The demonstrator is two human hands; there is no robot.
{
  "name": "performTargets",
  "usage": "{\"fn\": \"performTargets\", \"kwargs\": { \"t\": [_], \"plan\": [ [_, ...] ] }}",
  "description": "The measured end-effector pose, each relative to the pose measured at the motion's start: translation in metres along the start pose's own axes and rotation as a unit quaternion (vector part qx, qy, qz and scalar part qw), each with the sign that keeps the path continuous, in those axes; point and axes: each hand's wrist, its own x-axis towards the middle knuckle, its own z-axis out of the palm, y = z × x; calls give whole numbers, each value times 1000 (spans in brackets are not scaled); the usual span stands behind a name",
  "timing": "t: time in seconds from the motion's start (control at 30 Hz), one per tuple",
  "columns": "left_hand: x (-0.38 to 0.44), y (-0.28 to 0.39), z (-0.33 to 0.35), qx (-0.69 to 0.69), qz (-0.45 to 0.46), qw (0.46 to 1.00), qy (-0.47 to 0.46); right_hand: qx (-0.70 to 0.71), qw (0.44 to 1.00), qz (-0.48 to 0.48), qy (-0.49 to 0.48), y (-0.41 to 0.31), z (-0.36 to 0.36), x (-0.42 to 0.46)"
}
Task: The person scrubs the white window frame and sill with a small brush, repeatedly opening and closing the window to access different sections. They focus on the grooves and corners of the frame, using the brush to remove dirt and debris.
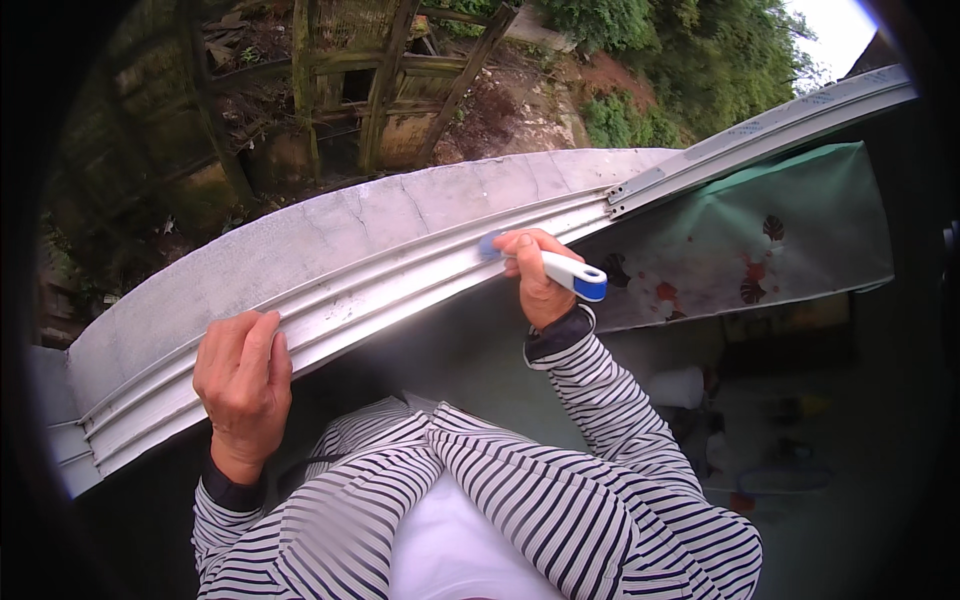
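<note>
A white sliding-window track (375,292) with raised rails runs slantwise across the view, bearing dark specks of dirt. My right hand (541,274) grips a small brush by its white and blue handle (574,274). Its blue head (491,246), partly behind my fingers and blurred, is at the track, left of the window frame's corner. My left hand (244,382) rests on the track farther left, fingers bent over the rails; nothing is seen in it, though its palm side is hidden.
Beyond the track lies a cracked concrete ledge (375,217), with a drop to old wooden framing (382,90) outside. A white window frame (765,135) rises at the right. Below it hangs a flower-patterned sheet (750,247). Indoors, a white container (677,388) stands in shadow.
</note>
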Motion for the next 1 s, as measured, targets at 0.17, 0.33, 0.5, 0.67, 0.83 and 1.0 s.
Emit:
{"fn": "performTargets", "kwargs": {
  "t": [0.17,0.33,0.5,0.67,0.83,1.0],
  "plan": [
    [1,1,-3,8,1,1000,0,102,994,15,-42,-25,14,-12],
    [1,1,-2,7,5,1000,9,49,999,12,-20,-16,22,-17],
    [0,-2,1,13,7,1000,16,111,987,54,-107,-37,51,-22],
    [-4,-7,8,8,5,1000,22,93,995,5,-20,-14,24,-9],
    [-7,-9,10,12,8,1000,23,38,998,-26,33,-11,-2,27],
    [-7,-10,10,10,7,1000,22,-13,1000,16,18,-5,17,29]
  ]
}}
